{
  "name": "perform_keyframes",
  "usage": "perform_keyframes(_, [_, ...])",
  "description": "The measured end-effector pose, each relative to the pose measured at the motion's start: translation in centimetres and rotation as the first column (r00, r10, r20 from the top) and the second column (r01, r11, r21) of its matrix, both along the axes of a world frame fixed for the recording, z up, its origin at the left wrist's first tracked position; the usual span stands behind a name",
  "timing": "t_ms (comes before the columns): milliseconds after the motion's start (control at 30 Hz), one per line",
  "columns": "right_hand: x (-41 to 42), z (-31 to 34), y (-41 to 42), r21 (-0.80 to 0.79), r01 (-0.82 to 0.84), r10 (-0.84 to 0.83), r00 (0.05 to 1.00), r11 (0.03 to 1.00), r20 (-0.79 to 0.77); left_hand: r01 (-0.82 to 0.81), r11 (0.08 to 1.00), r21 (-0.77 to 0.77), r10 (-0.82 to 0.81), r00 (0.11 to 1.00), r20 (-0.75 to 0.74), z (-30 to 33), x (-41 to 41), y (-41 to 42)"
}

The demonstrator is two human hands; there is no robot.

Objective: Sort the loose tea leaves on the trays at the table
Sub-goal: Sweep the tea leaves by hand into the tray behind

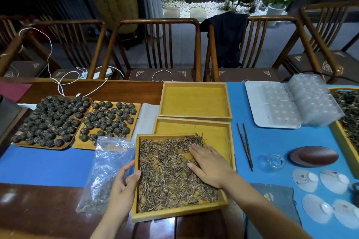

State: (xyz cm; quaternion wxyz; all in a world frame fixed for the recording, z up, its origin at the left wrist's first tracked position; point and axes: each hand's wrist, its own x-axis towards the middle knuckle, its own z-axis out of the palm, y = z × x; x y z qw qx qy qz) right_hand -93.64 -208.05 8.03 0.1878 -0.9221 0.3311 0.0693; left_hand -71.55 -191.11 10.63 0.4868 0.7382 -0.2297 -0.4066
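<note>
A square wooden tray (pixel 180 213) lies in front of me at the table's near edge, covered with loose tea leaves (pixel 167 176). My left hand (pixel 124 184) grips the tray's left wall, thumb inside on the leaves and fingers outside. My right hand (pixel 208 165) lies flat, palm down, fingers spread on the leaves in the tray's right half. This tray overlaps a second, nearly bare wooden tray (pixel 217 132). A third bare wooden tray (pixel 194 101) sits behind that one. Another tray of loose leaves (pixel 347 122) shows at the right edge.
A clear plastic bag (pixel 104 170) with some leaves lies left of the tray. Two trays of rolled tea balls (pixel 77 120) sit far left. Wooden tweezers (pixel 245 145), a glass lid (pixel 273 162), a dark oval dish (pixel 313 156), clear plastic ball trays (pixel 291 103) and white shell-shaped dishes (pixel 318 196) are on the blue mat at right.
</note>
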Motion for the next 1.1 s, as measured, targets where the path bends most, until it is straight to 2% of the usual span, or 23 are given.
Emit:
perform_keyframes(167, [0.8,0.0,-1.5,-0.043,-0.016,0.015,1.000,0.999,-0.009,0.006,1.000,0.008,-0.007,1.000,0.014,0.5,0.0,-0.1])
perform_keyframes(300, [1.0,1.0,-2.9,-0.005,0.009,-0.009,1.000,1.000,0.009,0.007,1.000,0.007,-0.007,1.000,0.007,0.8,0.0,-0.3])
perform_keyframes(467, [0.1,3.5,0.3,0.205,0.044,-0.097,0.962,0.978,0.255,-0.040,0.999,0.026,0.040,0.999,-0.018,1.0,0.5,-0.4])
perform_keyframes(633, [-0.8,4.9,6.1,0.482,-0.115,-0.057,0.943,0.868,0.327,-0.052,0.998,0.019,0.051,0.998,0.031,1.4,0.5,-0.7])
perform_keyframes(700, [0.7,5.2,6.9,0.461,-0.219,0.047,0.933,0.860,0.356,-0.033,0.999,0.013,0.032,0.999,0.038,1.6,0.4,-0.9])
perform_keyframes(833, [3.9,5.2,6.2,0.215,-0.378,0.315,0.908,0.901,0.275,-0.040,0.999,-0.011,0.040,0.999,0.015,2.2,-0.1,-1.6])
perform_keyframes(1100, [3.8,3.5,3.5,0.116,-0.346,0.327,0.932,0.931,0.156,-0.005,1.000,-0.008,0.004,0.998,-0.061,2.5,0.1,-2.0])
